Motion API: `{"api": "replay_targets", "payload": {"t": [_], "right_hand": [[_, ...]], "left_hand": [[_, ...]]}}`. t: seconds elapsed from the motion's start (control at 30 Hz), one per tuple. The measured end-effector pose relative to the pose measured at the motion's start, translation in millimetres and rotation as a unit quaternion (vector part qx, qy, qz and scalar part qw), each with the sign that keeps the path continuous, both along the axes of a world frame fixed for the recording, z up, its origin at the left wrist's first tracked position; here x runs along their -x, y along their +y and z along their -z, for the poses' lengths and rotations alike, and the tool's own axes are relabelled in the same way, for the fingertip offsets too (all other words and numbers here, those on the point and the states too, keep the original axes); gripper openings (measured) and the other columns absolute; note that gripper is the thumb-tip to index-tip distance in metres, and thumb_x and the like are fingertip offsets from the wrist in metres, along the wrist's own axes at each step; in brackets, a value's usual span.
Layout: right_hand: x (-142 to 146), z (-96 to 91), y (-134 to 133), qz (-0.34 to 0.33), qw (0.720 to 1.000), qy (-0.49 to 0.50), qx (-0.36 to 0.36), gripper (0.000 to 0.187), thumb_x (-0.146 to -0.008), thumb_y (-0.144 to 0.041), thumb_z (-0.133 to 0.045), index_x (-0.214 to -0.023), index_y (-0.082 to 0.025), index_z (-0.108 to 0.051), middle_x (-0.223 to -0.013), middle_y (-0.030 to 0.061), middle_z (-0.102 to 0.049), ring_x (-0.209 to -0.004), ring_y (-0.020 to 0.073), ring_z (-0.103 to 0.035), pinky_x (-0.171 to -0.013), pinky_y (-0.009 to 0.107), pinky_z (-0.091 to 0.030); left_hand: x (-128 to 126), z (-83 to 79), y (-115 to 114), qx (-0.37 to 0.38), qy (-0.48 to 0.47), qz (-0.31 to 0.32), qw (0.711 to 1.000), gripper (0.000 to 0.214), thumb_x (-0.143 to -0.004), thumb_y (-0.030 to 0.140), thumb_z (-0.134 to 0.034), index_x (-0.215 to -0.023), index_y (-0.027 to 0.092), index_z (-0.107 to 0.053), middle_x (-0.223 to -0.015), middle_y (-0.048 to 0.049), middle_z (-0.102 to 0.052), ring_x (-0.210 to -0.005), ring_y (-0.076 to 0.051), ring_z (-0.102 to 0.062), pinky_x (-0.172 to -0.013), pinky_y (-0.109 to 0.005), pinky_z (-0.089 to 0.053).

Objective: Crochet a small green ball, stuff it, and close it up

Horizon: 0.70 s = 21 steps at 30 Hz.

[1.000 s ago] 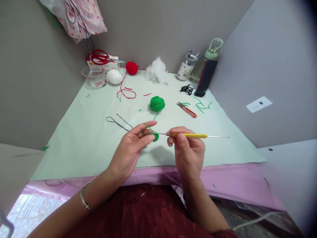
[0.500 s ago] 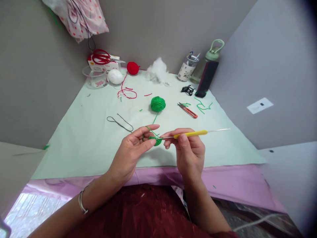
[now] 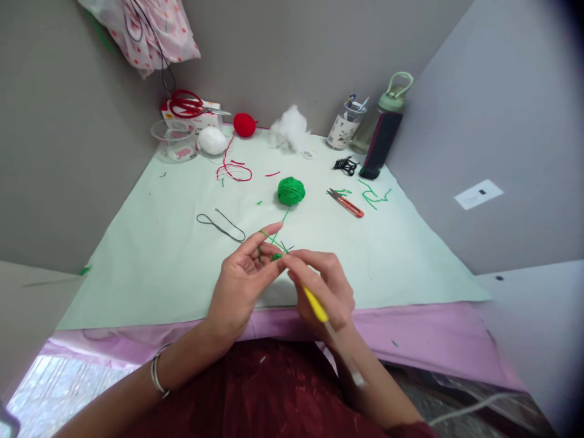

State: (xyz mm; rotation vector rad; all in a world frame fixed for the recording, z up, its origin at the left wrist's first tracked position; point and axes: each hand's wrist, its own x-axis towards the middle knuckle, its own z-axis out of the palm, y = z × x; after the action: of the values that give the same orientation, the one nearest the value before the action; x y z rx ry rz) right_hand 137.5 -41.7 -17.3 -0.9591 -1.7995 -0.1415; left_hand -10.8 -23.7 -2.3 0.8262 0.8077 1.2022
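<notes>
My left hand [image 3: 244, 267] pinches a small green crochet piece [image 3: 276, 257], mostly covered by the fingers. Green yarn [image 3: 286, 214] loops over its raised index finger and runs back to a green yarn ball [image 3: 291, 191] on the table. Closed around a yellow-handled crochet hook [image 3: 316, 305] is my right hand [image 3: 326, 286], its fingertips meeting the left ones at the piece. The hook's rear end slants down toward my right forearm and is blurred. Its tip area lies at the green stitches, too small to make out clearly.
Orange thread snips [image 3: 349, 205] and green yarn scraps [image 3: 376, 198] lie right of the ball. A black cord loop [image 3: 221, 226] is at left. Behind stand a red yarn ball [image 3: 244, 125], white stuffing [image 3: 290, 131], a plastic tub [image 3: 176, 149], a pen cup [image 3: 342, 131] and a bottle [image 3: 391, 102].
My right hand has moved left and turned, swinging the hook from nearly level to steeply slanted toward me. My left index finger has shifted slightly left, and the green piece is more covered.
</notes>
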Motion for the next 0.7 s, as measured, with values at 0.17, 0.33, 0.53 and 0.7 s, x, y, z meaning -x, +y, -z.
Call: {"api": "replay_targets", "payload": {"t": [0.17, 0.33, 0.53, 0.7], "right_hand": [[-5, 5.9, -2, 0.013, 1.0, -0.01, -0.002, 0.048, -0.095, -0.009, -0.067, -0.137, -0.032, -0.068, -0.117, 0.0083, -0.075, -0.102, 0.0231, -0.074, -0.079, 0.037, -0.066], [-8, 2.7, -2, -0.053, 0.99, 0.128, 0.035, 0.037, -0.099, -0.012, -0.061, -0.128, -0.032, -0.073, -0.11, 0.0062, -0.078, -0.094, 0.0211, -0.076, -0.076, 0.037, -0.065], [-1, -10.6, 3, -0.142, 0.893, 0.39, 0.172, 0.02, -0.102, -0.021, -0.06, -0.105, -0.027, -0.079, -0.091, 0.0026, -0.075, -0.068, 0.014, -0.068, -0.061, 0.032, -0.058], [1, -11.3, 4, -0.124, 0.896, 0.372, 0.21, 0.018, -0.102, -0.024, -0.061, -0.103, -0.026, -0.079, -0.095, 0.0036, -0.078, -0.072, 0.0142, -0.067, -0.064, 0.031, -0.056]], "left_hand": [[1, -7.9, 3, 0.114, -0.108, 0.064, 0.986, 0.045, -0.079, 0.023, -0.088, -0.123, 0.023, -0.078, -0.084, 0.0018, -0.07, -0.081, -0.008, -0.062, -0.082, -0.019, -0.05], [9, -8.1, 13, 0.175, -0.149, 0.123, 0.965, 0.044, -0.078, 0.021, -0.088, -0.121, 0.018, -0.079, -0.093, -0.003, -0.074, -0.087, -0.011, -0.065, -0.092, -0.026, -0.052], [11, -11.6, 10, 0.088, -0.075, 0.08, 0.99, 0.043, -0.08, 0.022, -0.086, -0.123, 0.025, -0.078, -0.087, 0.0011, -0.07, -0.087, -0.011, -0.061, -0.091, -0.025, -0.047], [3, -10.1, 4, 0.061, -0.027, 0.083, 0.994, 0.04, -0.082, 0.027, -0.085, -0.121, 0.029, -0.079, -0.092, 0.0008, -0.07, -0.093, -0.013, -0.06, -0.093, -0.027, -0.044]]}}
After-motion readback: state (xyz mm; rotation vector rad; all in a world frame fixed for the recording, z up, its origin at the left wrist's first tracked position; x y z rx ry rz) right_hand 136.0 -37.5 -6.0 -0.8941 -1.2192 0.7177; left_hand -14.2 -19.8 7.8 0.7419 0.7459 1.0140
